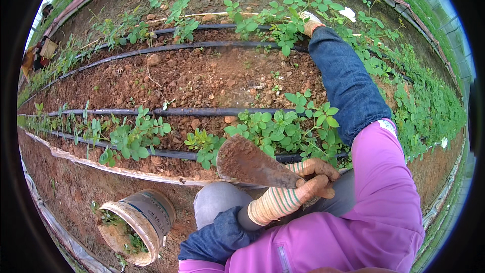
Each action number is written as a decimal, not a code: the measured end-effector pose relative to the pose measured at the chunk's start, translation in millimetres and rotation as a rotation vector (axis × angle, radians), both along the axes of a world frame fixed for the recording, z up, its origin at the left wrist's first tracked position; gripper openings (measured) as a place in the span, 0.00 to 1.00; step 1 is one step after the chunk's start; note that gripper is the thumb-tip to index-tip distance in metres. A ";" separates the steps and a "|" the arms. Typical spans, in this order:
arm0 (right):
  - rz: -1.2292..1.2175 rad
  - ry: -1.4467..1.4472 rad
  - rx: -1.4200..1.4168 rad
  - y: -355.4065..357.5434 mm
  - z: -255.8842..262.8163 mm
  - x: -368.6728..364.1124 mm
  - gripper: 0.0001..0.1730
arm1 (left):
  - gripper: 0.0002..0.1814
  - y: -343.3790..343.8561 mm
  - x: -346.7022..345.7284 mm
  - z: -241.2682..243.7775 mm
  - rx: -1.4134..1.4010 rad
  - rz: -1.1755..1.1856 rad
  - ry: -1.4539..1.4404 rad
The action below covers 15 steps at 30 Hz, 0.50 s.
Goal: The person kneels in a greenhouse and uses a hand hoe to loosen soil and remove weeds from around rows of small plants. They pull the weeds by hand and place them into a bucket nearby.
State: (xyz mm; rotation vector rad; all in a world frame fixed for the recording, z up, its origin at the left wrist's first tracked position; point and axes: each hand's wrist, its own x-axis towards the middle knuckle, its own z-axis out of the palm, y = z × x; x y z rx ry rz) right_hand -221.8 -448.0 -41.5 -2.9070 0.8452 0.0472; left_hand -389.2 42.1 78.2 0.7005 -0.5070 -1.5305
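Observation:
My left hand (pixel 297 199), in a striped knit work glove with a tan coating, holds a broad, soil-covered metal hand-tool blade (pixel 246 163) low in front of me. The blade points to the upper left, over the near bed edge. Another striped glove (pixel 312 167) shows just behind my left fingers; whether it is empty is unclear. My right hand (pixel 310 22), also gloved, reaches across the bed into a leafy plant (pixel 286 32) in the far row. Leaves hide its fingertips, so its grip cannot be seen. Leafy plants (pixel 280 125) grow in the near row.
Black drip hoses (pixel 204 112) run along the reddish soil bed (pixel 189 76). A dirty plastic bucket (pixel 151 212) lies tilted at lower left, with cut greenery inside. A white flower (pixel 348 14) is right of my right hand. Another person (pixel 38 55) is partly visible at far left.

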 end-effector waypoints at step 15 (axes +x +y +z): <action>-0.178 -0.180 0.212 17.3 14.3 -17.4 0.21 | 0.14 1.1 -5.4 -2.3 -0.030 0.037 0.084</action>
